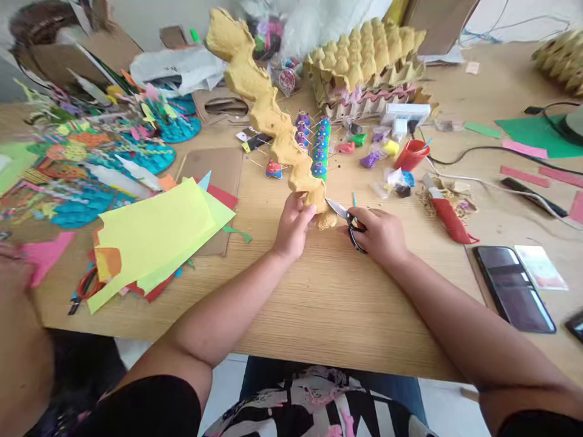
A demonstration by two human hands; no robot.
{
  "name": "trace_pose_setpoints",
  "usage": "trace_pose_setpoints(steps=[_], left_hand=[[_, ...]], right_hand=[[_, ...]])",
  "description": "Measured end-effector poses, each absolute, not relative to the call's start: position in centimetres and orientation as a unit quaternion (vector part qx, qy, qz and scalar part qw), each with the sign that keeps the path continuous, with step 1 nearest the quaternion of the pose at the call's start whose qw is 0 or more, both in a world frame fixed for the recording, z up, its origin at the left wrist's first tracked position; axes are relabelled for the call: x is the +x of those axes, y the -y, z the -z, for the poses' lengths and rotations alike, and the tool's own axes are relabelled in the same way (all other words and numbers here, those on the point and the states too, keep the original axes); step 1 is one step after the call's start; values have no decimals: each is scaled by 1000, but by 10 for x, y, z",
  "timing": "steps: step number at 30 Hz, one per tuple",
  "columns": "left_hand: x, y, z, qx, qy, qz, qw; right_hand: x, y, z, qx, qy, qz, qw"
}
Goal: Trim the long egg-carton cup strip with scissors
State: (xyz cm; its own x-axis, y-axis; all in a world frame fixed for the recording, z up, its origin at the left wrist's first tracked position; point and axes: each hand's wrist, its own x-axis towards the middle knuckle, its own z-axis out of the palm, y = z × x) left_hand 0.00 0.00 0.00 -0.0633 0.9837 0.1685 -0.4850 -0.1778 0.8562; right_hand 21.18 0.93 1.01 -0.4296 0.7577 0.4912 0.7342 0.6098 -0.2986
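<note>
Found at left hand (294,227): closed in a pinch around the lower end of a long, zigzag, ochre-yellow pulp egg-carton strip (280,124), slanting up and leftward over the wooden table (341,315). Found at right hand (385,235): curled around black-handled, metal-bladed scissors (337,209) — with tip at the strip's lower edge; unable to tell how far apart the blades stand. Just beyond the strip: a dotted blue-and-green segmented piece (320,149), beside a dotted purple one (302,128). Farther right: a red plastic cup (409,159). To the left: yellow paper sheets (155,233). Behind: stacked pulp egg trays (364,54).
</note>
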Motion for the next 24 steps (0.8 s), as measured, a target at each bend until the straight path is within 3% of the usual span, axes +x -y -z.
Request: trace_pose_setpoints(steps=[15,24], left_hand=[[0,0,10,428,-381,-659,487],[31,-31,4,465,-374,-683,421]], right_hand=[[212,-20,-1,-424,855,-44,295],[224,-28,1,-464,816,-27,343]])
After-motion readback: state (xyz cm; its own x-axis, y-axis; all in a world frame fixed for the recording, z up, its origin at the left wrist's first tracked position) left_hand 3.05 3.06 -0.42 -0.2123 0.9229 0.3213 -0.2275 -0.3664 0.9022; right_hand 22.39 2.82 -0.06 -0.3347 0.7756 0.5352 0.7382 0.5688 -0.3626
